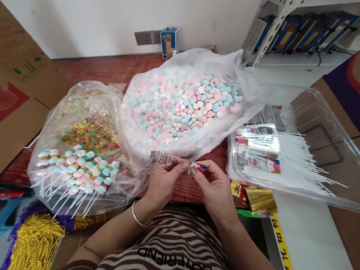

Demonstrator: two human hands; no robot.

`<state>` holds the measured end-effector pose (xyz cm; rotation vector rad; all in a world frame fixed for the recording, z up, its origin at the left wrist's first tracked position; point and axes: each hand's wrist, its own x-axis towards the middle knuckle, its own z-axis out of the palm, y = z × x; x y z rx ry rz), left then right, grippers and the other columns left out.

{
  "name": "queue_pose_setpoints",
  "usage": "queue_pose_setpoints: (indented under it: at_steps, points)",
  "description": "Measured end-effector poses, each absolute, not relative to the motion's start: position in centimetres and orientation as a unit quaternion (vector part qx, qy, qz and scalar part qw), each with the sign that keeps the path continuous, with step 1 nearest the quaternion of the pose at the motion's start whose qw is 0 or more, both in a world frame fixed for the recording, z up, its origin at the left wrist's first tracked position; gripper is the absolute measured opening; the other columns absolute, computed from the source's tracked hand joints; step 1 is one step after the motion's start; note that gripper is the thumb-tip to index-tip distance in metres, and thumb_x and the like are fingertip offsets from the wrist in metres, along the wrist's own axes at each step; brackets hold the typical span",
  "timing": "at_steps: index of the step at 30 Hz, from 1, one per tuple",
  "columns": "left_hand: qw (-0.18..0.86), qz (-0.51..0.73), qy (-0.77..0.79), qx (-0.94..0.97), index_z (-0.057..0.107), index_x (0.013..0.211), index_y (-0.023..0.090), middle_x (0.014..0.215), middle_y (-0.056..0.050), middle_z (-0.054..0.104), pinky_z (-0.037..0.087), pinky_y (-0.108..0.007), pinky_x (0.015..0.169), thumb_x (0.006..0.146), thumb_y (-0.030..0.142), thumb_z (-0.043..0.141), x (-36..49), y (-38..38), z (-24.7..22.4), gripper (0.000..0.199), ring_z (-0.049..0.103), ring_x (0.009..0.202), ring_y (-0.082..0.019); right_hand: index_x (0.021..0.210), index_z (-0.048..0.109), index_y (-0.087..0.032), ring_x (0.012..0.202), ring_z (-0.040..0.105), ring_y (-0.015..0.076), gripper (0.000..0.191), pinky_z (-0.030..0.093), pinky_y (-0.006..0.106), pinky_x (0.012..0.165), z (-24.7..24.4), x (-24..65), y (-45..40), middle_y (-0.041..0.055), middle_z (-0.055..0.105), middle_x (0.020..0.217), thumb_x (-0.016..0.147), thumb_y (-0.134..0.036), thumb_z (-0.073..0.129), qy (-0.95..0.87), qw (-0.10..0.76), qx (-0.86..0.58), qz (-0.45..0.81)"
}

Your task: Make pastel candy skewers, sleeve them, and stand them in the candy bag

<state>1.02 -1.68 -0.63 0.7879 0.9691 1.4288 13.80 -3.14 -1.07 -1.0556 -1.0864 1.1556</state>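
Observation:
Both hands meet at the table's front edge, over a small printed plastic wrapper [161, 157]. My left hand [165, 179] pinches it between thumb and fingers, its barcode part showing to the left. My right hand [215, 189] pinches the colourful picture end beside it. Whether this is one wrapper or two, I cannot tell. Just beyond the hands lies a large clear bag [161, 76] full of pink, blue and white marshmallows [204, 105]. Left of my hands, marshmallow skewers [76, 169] on white sticks rest on a second bag [58, 112] holding colourful ring-shaped candies [94, 133].
At right, a clear plastic tray [296, 195] holds printed wrappers [260, 142] and white sticks [307, 165]. Gold twist ties [261, 200] lie below it. Cardboard boxes [12, 83] flank the table, and a white shelf [277, 27] stands at the back right.

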Motion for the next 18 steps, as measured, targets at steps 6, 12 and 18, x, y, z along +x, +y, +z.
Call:
queue_pose_setpoints:
  at_steps: [6,12,18]
  points:
    - [0.607,0.621,0.416,0.269,0.068,0.063,0.017,0.062,0.003,0.064,0.047,-0.023,0.065,0.056,0.035,0.096,0.0,-1.1,-1.5,0.034,0.055,0.061,-0.010,0.071,0.063,-0.020,0.063,0.050,0.0133,0.034,0.043,0.025,0.060,-1.6,12.3,-2.9,-0.0017,0.059,0.067,0.088,-0.048,0.069,-0.500,0.561,-0.489,0.444]
    - [0.628,0.612,0.420,0.234,0.067,0.068,0.017,0.065,0.003,0.062,0.043,-0.023,0.061,0.062,0.047,0.092,-1.2,-1.0,-2.5,0.039,0.052,0.059,-0.009,0.062,0.055,-0.020,0.057,0.040,0.0114,0.038,0.035,0.025,0.056,-2.0,10.8,-2.5,-0.0051,0.045,0.057,0.091,-0.042,0.066,-0.546,0.531,-0.507,0.404]
    - [0.617,0.649,0.401,0.191,0.070,0.079,0.018,0.074,0.002,0.067,0.048,-0.024,0.070,0.064,0.031,0.093,-2.7,-1.1,-1.5,0.031,0.062,0.073,-0.012,0.069,0.060,-0.021,0.064,0.052,0.0146,0.028,0.042,0.026,0.063,-2.3,10.4,-2.2,-0.0020,0.060,0.067,0.088,-0.039,0.069,-0.584,0.499,-0.509,0.389]
